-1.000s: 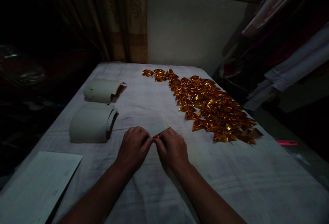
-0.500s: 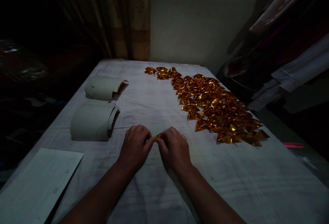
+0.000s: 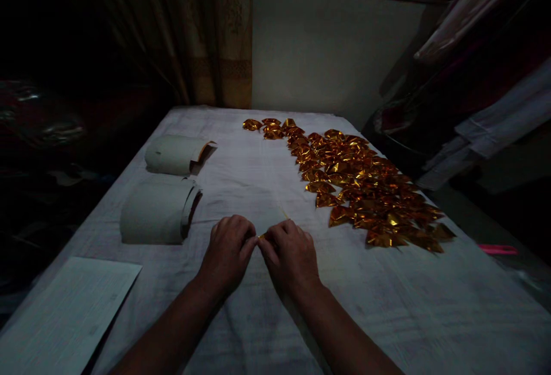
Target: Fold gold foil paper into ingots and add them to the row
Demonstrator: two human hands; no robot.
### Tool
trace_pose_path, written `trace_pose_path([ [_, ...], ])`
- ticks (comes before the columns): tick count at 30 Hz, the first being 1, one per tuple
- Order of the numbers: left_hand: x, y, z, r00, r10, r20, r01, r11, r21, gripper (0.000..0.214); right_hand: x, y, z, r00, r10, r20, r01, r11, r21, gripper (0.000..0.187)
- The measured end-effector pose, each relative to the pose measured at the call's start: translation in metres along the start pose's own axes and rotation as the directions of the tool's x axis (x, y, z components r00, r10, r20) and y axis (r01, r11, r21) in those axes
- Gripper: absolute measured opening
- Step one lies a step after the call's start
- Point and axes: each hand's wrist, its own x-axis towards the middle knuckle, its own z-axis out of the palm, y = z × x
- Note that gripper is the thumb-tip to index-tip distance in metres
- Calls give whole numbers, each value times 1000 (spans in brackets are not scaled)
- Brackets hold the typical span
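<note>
Both hands knuckles-up, left hand [image 3: 228, 248], right hand [image 3: 289, 251], pinching foil sheet [image 3: 270, 220]

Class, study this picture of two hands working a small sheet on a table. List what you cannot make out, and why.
Head view: the fold in the small sheet, covered by the left hand and right hand pinching it.
Head view: any print on the flat paper, too small; its corner cut off by the frame edge.
Head view: the pink object, too dim to identify.
Head view: whatever lies left of the table, lost in darkness.
</note>
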Motion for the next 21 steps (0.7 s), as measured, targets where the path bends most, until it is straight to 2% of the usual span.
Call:
trace_pose_path([
  [5,0,-1,-1,1000,0,8,0,1000,-23,6,1,3,-3,999,12,30,-14,998,57,2],
  [12,2,-3,-1,1000,2,5,-1,1000,-27,8,5,19,-7,995,-50,90,30,978,207,12],
  [17,1,1,-1,1000,-22,-17,21,1000,-3,9,6,19,-5,995,-49,84,32,980,194,11],
  [21,0,3,-1,1000,-12,-22,12,1000,4,8,5,11,-5,998,-32,53,27,995,100,6],
])
